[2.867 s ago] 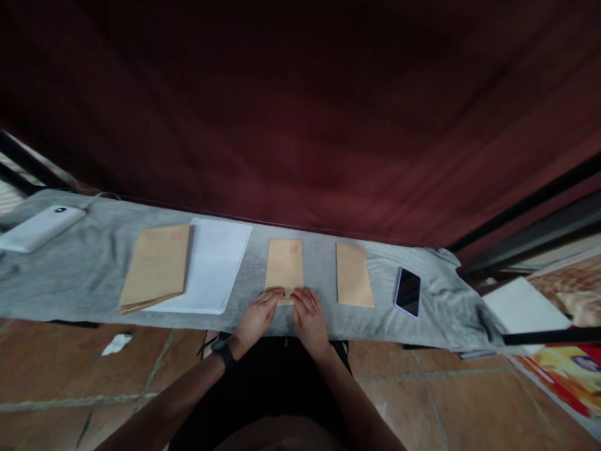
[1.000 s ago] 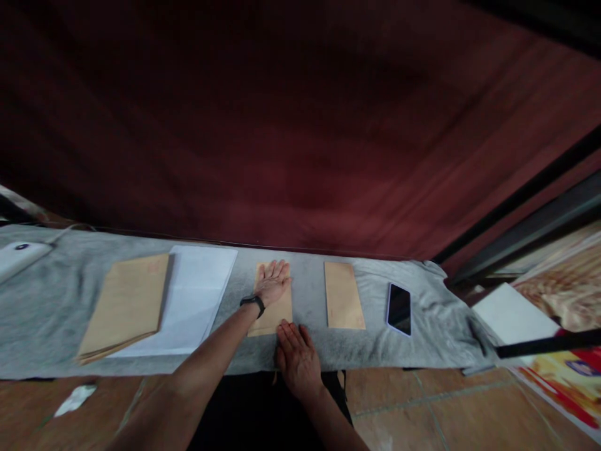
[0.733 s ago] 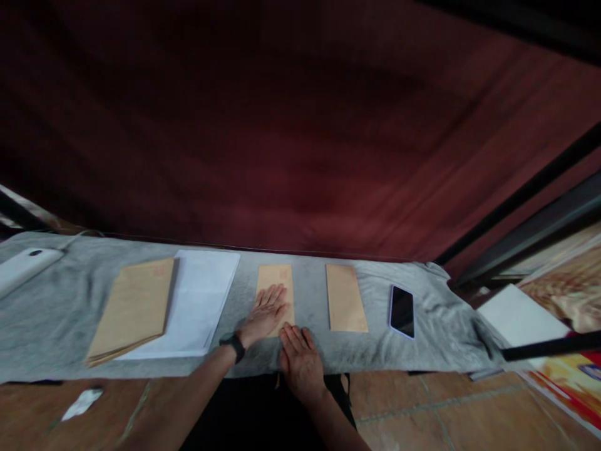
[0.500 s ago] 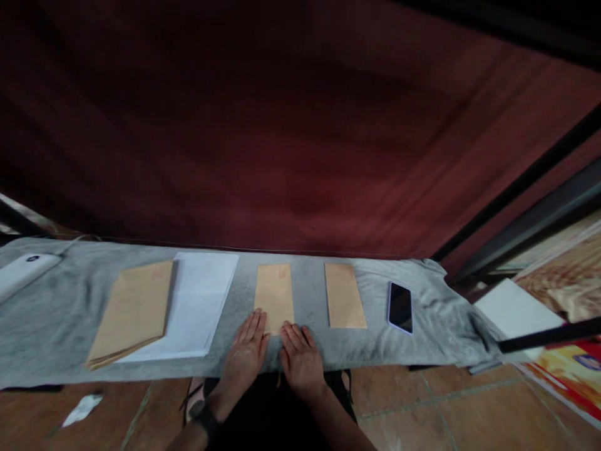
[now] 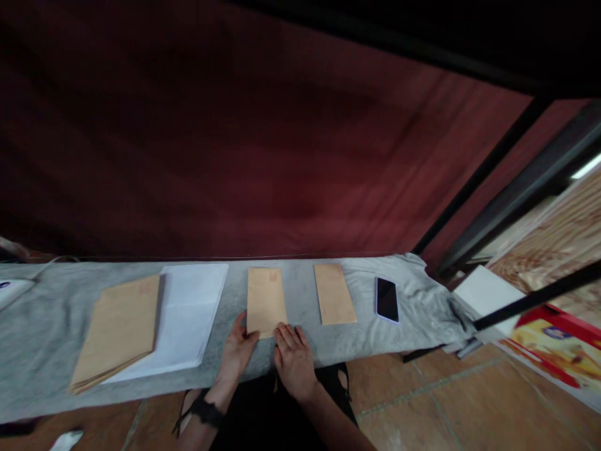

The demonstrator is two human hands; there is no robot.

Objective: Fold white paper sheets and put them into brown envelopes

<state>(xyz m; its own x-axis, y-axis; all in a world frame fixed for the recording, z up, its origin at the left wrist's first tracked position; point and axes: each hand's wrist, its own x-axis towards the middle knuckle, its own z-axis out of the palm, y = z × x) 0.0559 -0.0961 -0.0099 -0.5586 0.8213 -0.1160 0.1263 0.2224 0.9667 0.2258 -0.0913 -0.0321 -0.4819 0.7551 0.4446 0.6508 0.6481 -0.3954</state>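
Your left hand (image 5: pixel 239 347) is at the near left corner of the envelope (image 5: pixel 266 300), its thumb by the near edge and its fingers by the left side. Whether the corner is pinched between them, I cannot tell. Your right hand (image 5: pixel 295 360) is released, palm down with the fingers stretched out, and its fingertips touch the near right corner.

The envelope lies just beyond your 2 hands, with a small red print at its far right corner. Beyond your right hand and off to its right, you have the other envelope (image 5: pixel 335 294), apart from it. Farther right of that hand is the phone (image 5: pixel 387 300), dark screen up in a pale purple case.

Left of your left hand you have white paper (image 5: pixel 192 313), and farther left the brown stack (image 5: pixel 117 329) overlaps it. Farthest to that hand's left is a white device (image 5: pixel 12 292), partly out of view. All of these rest on the tabletop (image 5: pixel 300 294), which is covered in grey cloth.

You wear 1 dark band (image 5: pixel 206 410) behind your left hand, at the wrist. Well beyond both hands hangs a dark red curtain (image 5: pixel 282 156).
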